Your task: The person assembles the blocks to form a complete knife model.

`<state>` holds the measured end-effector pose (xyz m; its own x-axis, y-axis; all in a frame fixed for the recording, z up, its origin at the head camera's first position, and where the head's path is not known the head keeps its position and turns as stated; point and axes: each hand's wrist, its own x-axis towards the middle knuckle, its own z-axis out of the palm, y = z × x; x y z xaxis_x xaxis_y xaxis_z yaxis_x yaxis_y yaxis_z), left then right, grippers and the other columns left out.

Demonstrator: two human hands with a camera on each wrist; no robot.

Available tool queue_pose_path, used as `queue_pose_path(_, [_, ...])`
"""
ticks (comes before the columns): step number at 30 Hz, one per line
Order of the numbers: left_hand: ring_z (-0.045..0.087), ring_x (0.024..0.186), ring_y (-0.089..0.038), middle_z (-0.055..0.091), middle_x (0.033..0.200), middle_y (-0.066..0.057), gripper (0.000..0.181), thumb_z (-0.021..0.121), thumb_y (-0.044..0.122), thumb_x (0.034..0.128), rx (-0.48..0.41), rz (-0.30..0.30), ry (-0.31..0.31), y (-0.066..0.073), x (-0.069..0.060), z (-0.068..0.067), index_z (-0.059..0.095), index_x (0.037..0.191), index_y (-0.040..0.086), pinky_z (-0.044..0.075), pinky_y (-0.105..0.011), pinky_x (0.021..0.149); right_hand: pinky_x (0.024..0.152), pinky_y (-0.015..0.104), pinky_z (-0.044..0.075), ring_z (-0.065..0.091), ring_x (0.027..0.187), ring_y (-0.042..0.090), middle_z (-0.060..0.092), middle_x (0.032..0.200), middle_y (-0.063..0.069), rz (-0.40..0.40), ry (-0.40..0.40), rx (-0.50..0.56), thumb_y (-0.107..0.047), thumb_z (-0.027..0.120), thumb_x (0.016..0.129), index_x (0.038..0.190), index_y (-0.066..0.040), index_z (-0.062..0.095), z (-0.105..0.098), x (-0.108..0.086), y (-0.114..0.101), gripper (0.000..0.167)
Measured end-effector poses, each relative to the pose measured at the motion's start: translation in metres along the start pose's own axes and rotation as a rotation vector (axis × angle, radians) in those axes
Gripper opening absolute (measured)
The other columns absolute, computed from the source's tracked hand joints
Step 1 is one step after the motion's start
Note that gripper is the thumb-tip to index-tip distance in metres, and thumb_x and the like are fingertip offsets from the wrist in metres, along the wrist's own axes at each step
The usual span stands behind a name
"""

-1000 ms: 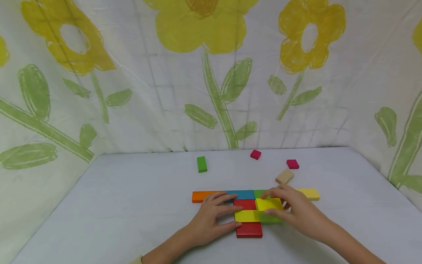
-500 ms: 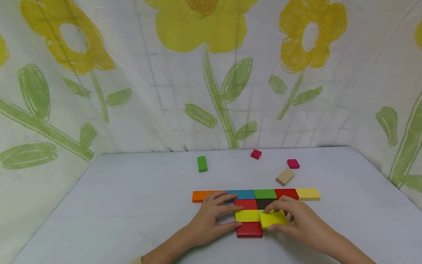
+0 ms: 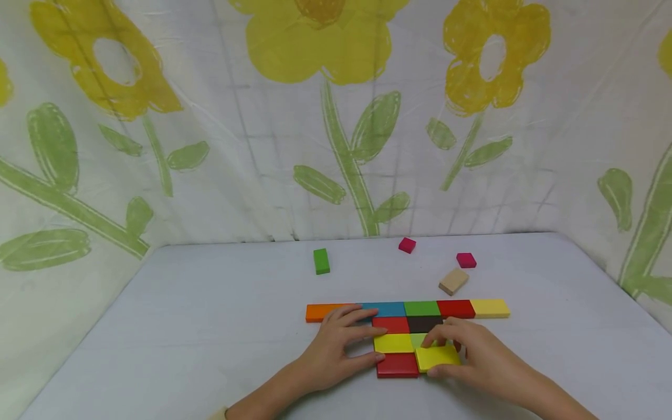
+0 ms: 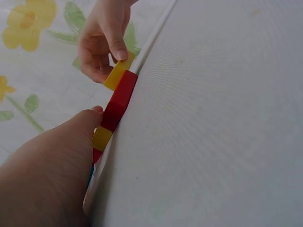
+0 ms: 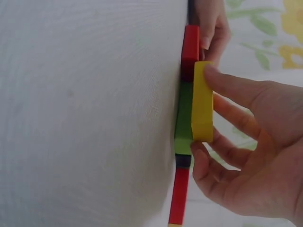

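Observation:
The right hand (image 3: pixel 480 356) pinches a yellow block (image 3: pixel 437 358) between thumb and fingers, beside the red block (image 3: pixel 397 366) of the nearest row. In the right wrist view this yellow block (image 5: pixel 202 101) stands out in front of a green block (image 5: pixel 184 118). The left hand (image 3: pixel 338 350) lies with spread, relaxed fingers at the left edges of the rows, its fingertips touching the blue block (image 3: pixel 385 309), a red block (image 3: pixel 391 325) and the nearest red one. Behind the held block, a light green block (image 3: pixel 417 340) is partly hidden by the right fingers.
The back row also has orange (image 3: pixel 321 312), green (image 3: pixel 422 308), red (image 3: pixel 455 308) and pale yellow (image 3: pixel 490 308) blocks. A dark block (image 3: pixel 424 324) adjoins it. Farther back lie a green block (image 3: pixel 321 261), a wooden block (image 3: pixel 454 281) and two pink pieces (image 3: pixel 406 245).
The right hand has moved toward the near side with the yellow block, uncovering the dark block and the green and red blocks of the back row. The left hand has stayed in place.

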<state>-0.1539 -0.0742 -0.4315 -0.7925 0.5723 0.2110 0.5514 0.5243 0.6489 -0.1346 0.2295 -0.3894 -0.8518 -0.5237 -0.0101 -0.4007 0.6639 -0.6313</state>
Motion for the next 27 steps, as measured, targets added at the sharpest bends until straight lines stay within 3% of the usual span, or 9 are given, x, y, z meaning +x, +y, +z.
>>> queue_pose_path(13, [0.038,0.149,-0.023,0.054,0.156,0.009,0.043,0.073,0.045,0.0978,-0.001,-0.001,-0.004,-0.0004,0.0000,-0.0004,0.071,0.139,0.035,0.032,-0.069,0.118,0.066,0.020,0.049,0.053,0.087,0.009,0.055,0.092,-0.005,0.089,-0.034,0.059,-0.034,0.092,0.081,0.108,-0.026,0.071,0.0030,0.0034,-0.0002,0.035])
queue_pose_path(27, [0.037,0.150,-0.024,0.055,0.156,0.008,0.043,0.075,0.044,0.0969,-0.021,0.010,0.004,-0.0017,0.0000,0.0002,0.071,0.139,0.034,0.031,-0.069,0.118,0.066,0.021,0.050,0.054,0.088,0.012,0.055,0.094,-0.003,0.076,-0.042,0.077,-0.036,0.092,0.081,0.107,-0.028,0.069,0.0071,0.0030,0.0024,0.036])
